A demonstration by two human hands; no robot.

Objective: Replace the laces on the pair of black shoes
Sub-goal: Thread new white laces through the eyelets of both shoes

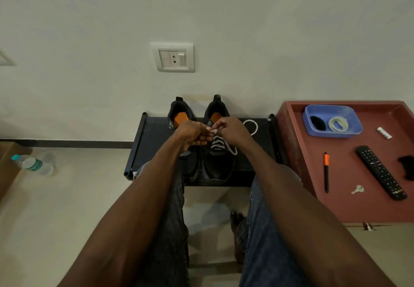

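A low black rack [154, 129] stands on a pale tiled floor [67, 208] against a plain off-white wall [224, 17], with a dark skirting strip running along the wall's foot to the left and a white switch plate with a socket [173, 57] set in the wall above it. On the rack's top, a pair of black shoes with orange insoles sits side by side, heels toward the wall: the left shoe [188, 163] has no lace showing, and the right shoe [218, 163] carries a white lace [220, 144] crossed through its lower eyelets. Both hands meet over the tongue of the right shoe; the left hand [193, 133] and the right hand [233, 131] each have fingers curled and appear to pinch the lace ends between fingertips, though the contact is small and partly hidden. A second white lace [252, 126] lies coiled near the rack's back right corner. Just beside the rack on the right is a reddish-brown table [336, 208] with a raised rim. Near its back edge sits a blue tray [309, 125] holding a coiled pale lace [338, 124] and a dark bundle [317, 123]. Toward the front edge lie an orange-and-black pen [326, 171], a small key [358, 189] and a black remote [380, 172]. A plastic water bottle [33, 164] lies on the floor at far left. The person's jeans-clad legs and a bare foot show below.
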